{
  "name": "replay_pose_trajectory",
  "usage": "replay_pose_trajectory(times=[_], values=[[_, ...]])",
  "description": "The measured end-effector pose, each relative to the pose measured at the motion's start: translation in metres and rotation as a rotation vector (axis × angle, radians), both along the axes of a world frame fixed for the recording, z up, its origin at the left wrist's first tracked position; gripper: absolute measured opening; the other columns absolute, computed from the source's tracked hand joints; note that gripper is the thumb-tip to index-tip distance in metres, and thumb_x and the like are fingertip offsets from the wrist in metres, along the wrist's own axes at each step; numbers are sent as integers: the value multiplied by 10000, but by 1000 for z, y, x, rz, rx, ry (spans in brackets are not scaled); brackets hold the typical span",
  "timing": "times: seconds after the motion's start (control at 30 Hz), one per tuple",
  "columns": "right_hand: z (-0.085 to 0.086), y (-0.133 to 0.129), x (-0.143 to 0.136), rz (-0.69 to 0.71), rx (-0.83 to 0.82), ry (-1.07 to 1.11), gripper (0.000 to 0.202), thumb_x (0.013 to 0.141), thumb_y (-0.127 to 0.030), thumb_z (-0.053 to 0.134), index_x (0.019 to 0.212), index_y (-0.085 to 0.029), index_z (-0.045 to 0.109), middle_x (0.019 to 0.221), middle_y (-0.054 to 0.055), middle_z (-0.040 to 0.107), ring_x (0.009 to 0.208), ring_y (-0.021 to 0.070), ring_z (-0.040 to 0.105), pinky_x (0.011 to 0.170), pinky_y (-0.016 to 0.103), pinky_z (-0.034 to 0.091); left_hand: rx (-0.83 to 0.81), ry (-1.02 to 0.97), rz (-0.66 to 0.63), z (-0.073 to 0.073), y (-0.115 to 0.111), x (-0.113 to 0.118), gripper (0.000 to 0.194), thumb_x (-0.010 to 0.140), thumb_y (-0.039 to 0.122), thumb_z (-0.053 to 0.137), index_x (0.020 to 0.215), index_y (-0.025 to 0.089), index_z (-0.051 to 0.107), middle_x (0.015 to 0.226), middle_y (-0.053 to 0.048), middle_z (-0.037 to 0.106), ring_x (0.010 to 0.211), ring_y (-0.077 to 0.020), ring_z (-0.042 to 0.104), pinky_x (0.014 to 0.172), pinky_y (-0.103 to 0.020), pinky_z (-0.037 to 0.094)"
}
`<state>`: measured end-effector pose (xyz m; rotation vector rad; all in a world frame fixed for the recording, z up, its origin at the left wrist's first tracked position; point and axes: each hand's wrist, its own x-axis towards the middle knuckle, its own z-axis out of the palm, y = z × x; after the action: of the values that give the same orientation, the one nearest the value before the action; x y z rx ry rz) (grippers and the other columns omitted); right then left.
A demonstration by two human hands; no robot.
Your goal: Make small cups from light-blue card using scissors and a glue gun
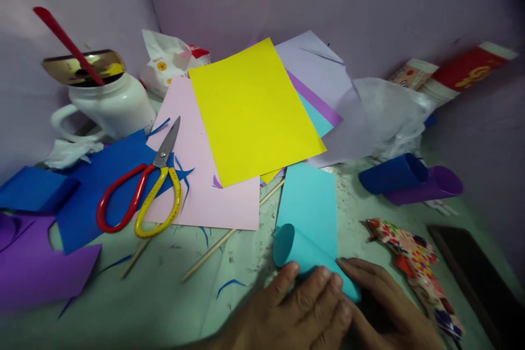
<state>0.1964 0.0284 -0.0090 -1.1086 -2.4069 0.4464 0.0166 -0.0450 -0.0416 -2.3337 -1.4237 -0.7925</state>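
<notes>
Rolled sheet (pixel 310 238), smooth matt paper

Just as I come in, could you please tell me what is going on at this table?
A person has both hands on a piece of light-blue paper, part of it curled into a tube and the rest lying flat on the table. The left hand lies over the tube, and the right hand is at its near end. Scissors lie to the left, and a blue roll and a purple roll to the right.
</notes>
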Motion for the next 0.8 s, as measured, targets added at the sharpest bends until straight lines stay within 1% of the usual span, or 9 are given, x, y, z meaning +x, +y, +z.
replay_pose_trajectory(times=[0.13,0.23,0.3,0.4,0.5,0.57,0.63,0.7,0.8], values=[[4,1,-7,-10,-40,90,275,801,-222,604,1076,-220,609,1020,70,648,911,190,663,761,246,564,-17,20,-8,7,2,-5,427,859,90,362,1197,233,581,1261,7,605,1263,-222,423,1104,-450,182],[9,2,-8,10,-144,131,314,812,-210,585,1124,-213,616,1047,90,640,956,195,649,789,262,555,-55,64,-44,13,4,-9,378,850,138,423,1183,197,591,1250,-20,613,1238,-232,436,1121,-477,93],[12,3,-7,14,-225,143,338,833,-198,554,1167,-211,606,1093,101,627,1007,195,630,840,281,535,-79,56,-67,16,5,-11,346,858,183,441,1165,176,601,1252,-35,612,1241,-233,427,1127,-475,65],[15,4,-6,13,-312,201,330,862,-186,508,1177,-200,605,1107,107,618,1020,187,616,866,300,516,-91,5,-83,18,5,-10,333,864,267,480,1152,160,608,1204,-46,644,1236,-221,433,1136,-442,71],[16,5,-9,-7,-361,268,303,860,-177,512,1141,-193,621,1049,103,627,953,184,622,818,311,522,-131,-25,-63,19,5,-10,347,865,317,489,1147,155,611,1179,-75,658,1229,-212,452,1141,-418,65],[16,5,-10,-14,-382,298,295,846,-159,523,1120,-187,629,1013,97,629,910,179,621,798,314,521,-137,20,-72,20,7,-13,344,866,315,485,1139,152,616,1162,-94,666,1191,-216,495,1141,-418,45],[16,5,-11,-19,-382,318,292,836,-143,527,1107,-174,631,1004,96,622,896,174,612,803,315,513,-120,119,-114,22,9,-16,353,849,299,505,1149,143,608,1147,-108,672,1134,-225,545,1141,-419,21],[16,4,-11,-28,-369,322,293,830,-138,528,1104,-161,630,1015,100,607,903,175,598,813,319,506,-109,192,-144,23,11,-18,384,827,278,526,1177,134,587,1155,-119,666,1113,-236,563,1139,-425,18],[15,3,-11,-35,-351,310,304,830,-144,527,1117,-139,624,1022,107,587,905,179,580,821,321,499,-119,156,-86,24,11,-17,410,811,236,518,1205,127,556,1195,-136,641,1162,-256,527,1127,-453,92]])
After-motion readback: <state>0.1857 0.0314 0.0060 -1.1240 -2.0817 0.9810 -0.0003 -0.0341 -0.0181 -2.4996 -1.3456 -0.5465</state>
